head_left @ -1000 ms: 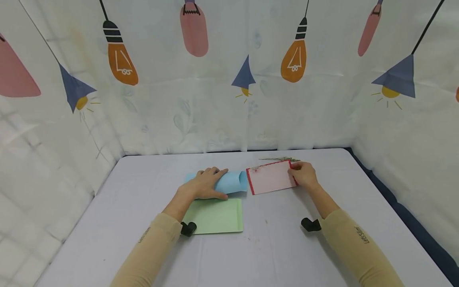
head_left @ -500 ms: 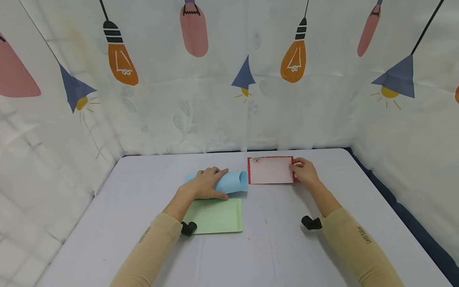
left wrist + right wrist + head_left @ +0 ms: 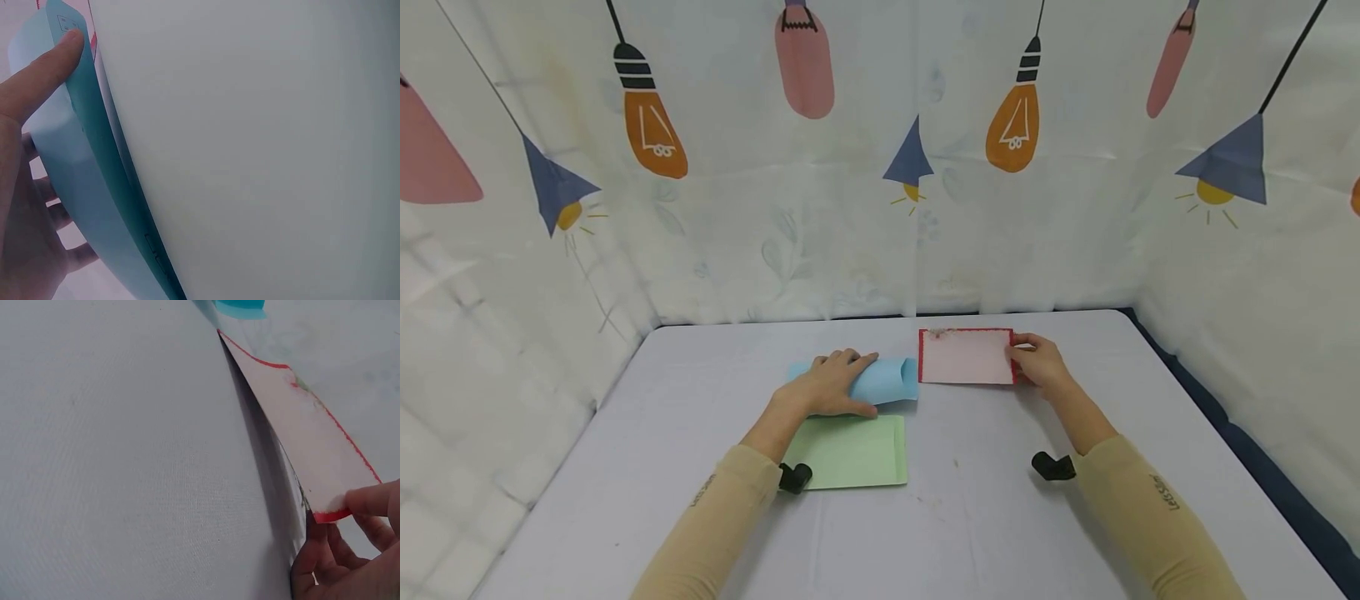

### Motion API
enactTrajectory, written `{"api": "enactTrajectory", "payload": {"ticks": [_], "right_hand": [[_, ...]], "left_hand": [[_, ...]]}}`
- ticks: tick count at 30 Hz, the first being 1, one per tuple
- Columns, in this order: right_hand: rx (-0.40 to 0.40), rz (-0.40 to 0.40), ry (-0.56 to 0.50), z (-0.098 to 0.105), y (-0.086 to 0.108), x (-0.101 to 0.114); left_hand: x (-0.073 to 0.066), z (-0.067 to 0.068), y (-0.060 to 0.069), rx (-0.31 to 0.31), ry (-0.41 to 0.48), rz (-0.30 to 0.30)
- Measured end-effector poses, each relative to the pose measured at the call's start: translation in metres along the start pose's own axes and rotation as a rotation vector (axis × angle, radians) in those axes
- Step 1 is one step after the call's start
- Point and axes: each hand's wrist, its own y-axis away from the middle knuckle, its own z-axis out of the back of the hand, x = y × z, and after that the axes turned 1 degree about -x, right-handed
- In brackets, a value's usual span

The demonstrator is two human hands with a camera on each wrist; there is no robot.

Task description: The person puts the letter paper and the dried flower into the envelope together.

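Observation:
A pink card with red edges (image 3: 967, 357) lies near the table's back; my right hand (image 3: 1037, 363) pinches its right end, thumb on top in the right wrist view (image 3: 350, 550). Left of it, my left hand (image 3: 829, 385) lies over a folded blue card (image 3: 883, 381), with the thumb at its near edge and the fingers across its top. In the left wrist view the blue card (image 3: 69, 150) bends between the thumb and fingers. Just in front of the blue card is a flat green card (image 3: 853, 452).
The white table (image 3: 970, 517) reaches back to a patterned curtain (image 3: 820, 208). Small black devices sit at both wrists, the right one (image 3: 1052, 467) beside the cuff. Dark cloth (image 3: 1240, 433) runs along the table's right edge.
The pink card, tilted a second ago, has straightened and shifted slightly back. A green sprig seen behind it then is now hidden in the head view. The left hand has not moved.

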Motion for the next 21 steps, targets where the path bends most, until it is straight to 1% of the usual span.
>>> {"api": "enactTrajectory", "payload": {"ticks": [5, 9, 12, 16, 21], "right_hand": [[-0.016, 0.02, -0.012, -0.0017, -0.0003, -0.0032], [-0.021, 0.053, -0.063, -0.0011, 0.0001, -0.0041], [-0.02, 0.067, -0.073, 0.0008, 0.002, -0.0027], [-0.015, 0.048, -0.042, 0.0034, 0.0041, -0.0022], [-0.013, 0.027, -0.042, 0.0058, 0.004, -0.0045]], "left_hand": [[0.0001, -0.0005, -0.001, 0.0, -0.01, 0.0], [-0.0009, 0.0003, -0.0011, 0.003, -0.011, 0.003], [-0.0016, 0.0008, -0.0016, 0.005, -0.006, 0.008], [-0.0012, 0.0006, -0.0023, 0.008, 0.002, 0.015], [0.001, -0.0001, -0.0031, 0.004, 0.007, 0.026]]}}
